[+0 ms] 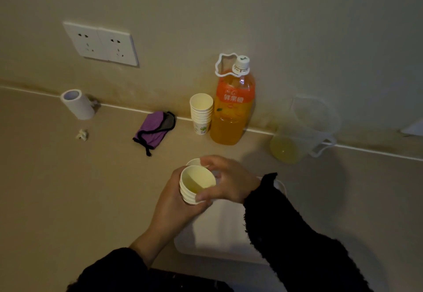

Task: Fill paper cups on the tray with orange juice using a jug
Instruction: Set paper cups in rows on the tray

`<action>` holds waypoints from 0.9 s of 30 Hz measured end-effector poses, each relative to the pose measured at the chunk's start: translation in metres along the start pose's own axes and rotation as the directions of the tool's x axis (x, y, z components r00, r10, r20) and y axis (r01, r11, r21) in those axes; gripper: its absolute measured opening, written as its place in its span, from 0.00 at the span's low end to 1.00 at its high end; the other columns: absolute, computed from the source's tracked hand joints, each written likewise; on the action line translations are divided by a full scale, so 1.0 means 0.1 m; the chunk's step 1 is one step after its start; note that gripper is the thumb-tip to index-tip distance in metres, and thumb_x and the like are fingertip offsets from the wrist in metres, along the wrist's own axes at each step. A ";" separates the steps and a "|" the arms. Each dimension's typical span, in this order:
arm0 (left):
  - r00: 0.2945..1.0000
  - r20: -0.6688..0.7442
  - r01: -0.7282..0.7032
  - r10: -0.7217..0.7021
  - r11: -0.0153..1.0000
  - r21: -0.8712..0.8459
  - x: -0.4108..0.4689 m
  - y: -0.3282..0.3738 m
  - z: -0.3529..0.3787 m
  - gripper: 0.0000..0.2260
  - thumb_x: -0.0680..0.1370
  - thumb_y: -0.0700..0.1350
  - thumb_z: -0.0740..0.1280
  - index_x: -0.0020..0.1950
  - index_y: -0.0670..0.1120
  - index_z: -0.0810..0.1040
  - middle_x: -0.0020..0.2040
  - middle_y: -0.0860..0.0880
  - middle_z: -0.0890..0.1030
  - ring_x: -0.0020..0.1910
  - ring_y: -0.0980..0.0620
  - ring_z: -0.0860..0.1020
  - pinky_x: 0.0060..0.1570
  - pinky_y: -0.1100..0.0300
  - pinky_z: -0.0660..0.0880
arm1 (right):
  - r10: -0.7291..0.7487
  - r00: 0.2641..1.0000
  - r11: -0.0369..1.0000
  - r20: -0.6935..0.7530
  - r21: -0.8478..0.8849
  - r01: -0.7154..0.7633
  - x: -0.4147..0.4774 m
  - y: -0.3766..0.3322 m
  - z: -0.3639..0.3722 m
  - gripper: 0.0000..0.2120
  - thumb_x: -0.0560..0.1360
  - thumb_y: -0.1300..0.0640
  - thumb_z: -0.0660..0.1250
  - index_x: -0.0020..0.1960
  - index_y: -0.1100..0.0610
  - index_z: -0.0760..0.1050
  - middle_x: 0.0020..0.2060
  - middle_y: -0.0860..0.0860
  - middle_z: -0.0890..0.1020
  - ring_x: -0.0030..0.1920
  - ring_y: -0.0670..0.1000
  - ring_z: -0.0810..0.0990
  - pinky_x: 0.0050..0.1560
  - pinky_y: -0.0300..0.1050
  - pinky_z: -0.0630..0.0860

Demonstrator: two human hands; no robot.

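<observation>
The left hand (174, 204) held a cup stack (188, 196), and the right hand (229, 182) pinched the top cup (198, 178). No cup looked filled yet; the jug (306, 129) stood untouched.

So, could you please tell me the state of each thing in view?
Bottle: capped, upright, nearly full.
Jug: upright, little juice inside.
Held cups: nested, gripped by left hand.
Right hand: pinches their top rim.
Spare cups: stacked upright beside bottle.
Far cup: upright, mostly hidden.
Sockets: nothing plugged in.
</observation>
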State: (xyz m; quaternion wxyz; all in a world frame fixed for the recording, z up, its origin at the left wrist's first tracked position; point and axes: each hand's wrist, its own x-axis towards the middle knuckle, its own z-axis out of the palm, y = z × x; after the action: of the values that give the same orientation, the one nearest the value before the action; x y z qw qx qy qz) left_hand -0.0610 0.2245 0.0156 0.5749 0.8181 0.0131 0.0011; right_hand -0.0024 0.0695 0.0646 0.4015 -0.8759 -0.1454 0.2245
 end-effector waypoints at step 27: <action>0.996 -0.045 0.079 -0.078 0.996 0.034 -0.13 -0.08 0.05 0.30 0.55 0.57 0.75 0.54 0.60 0.68 0.50 0.59 0.78 0.47 0.67 0.77 0.41 0.75 0.71 | 0.224 0.929 0.968 -0.294 -0.046 -0.248 0.09 1.11 0.21 0.43 0.68 0.56 0.76 0.75 0.59 0.56 0.71 0.57 0.62 0.69 0.56 0.66 0.65 0.43 0.63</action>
State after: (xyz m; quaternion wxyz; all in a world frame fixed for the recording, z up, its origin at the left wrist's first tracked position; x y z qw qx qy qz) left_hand -0.0739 0.2220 0.0067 0.5593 0.8270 0.0576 -0.0040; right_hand 0.0029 0.0163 -0.0351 0.3517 -0.9261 0.0116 0.1359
